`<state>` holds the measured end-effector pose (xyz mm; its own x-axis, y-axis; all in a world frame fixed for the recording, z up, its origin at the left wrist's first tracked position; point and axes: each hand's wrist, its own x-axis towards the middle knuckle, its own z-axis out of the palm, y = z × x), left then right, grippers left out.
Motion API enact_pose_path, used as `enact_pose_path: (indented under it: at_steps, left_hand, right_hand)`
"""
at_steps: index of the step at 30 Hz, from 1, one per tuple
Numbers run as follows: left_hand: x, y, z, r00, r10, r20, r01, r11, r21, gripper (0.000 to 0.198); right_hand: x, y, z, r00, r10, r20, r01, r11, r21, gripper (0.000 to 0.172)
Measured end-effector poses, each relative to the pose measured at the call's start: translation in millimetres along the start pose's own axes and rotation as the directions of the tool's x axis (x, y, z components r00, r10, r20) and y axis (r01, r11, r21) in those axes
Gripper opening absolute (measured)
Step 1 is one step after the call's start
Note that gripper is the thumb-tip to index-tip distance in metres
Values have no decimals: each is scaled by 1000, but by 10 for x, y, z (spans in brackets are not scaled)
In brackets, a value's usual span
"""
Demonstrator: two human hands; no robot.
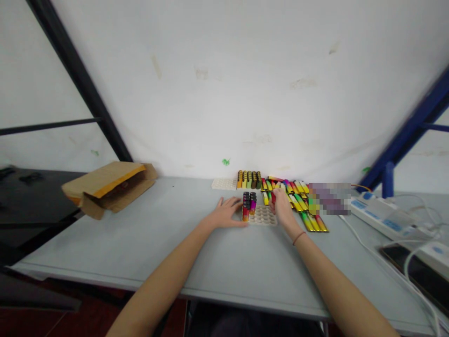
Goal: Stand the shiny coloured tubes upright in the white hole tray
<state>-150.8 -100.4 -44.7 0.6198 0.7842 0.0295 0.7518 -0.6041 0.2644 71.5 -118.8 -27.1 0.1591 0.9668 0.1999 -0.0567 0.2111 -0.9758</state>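
In the head view, a pale tray with round cells (264,217), partly filled with slim black-topped red and purple cylinders (246,213), is flanked by the widely spread left hand (224,214). A small red piece (273,196) is pinched by the right hand (282,208). The far right is crowded by shiny multicoloured sticks (297,202), a white power strip (379,220) lying beyond; a brown cardboard box (108,178) is set left.

A workshop, seemingly — grey workbench (140,238), scuffed wall (245,103), power strip (374,216).
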Motion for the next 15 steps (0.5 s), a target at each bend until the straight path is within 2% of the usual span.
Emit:
enact_pose_path:
  at_steps: [2, 5, 10, 12, 15]
  left_hand:
    - [-3, 3, -4, 1000, 2, -4, -2, 1000, -1, 84]
    - [-8, 15, -17, 1000, -4, -2, 4, 1000, 3, 84]
    - [-12, 44, -39, 1000, -12, 4, 12, 1000, 0, 83]
    - [-15, 50, -43, 1000, -13, 4, 13, 1000, -7, 82]
    - [-18, 51, -47, 1000, -11, 6, 11, 1000, -11, 82]
  right_hand:
    - [-64, -58, 36, 997, -77, -9, 76, 993, -91, 29]
    - [-125, -154, 58, 984, -144, 109, 161, 971, -175, 28]
    - [-82, -211, 0, 915, -310, 260, 379, 881, -283, 30]
    - [-60, -215, -28, 897, -335, 288, 415, 861, -292, 30]
    - [-52, -225, -60, 888, -295, 352, 404, 868, -291, 28]
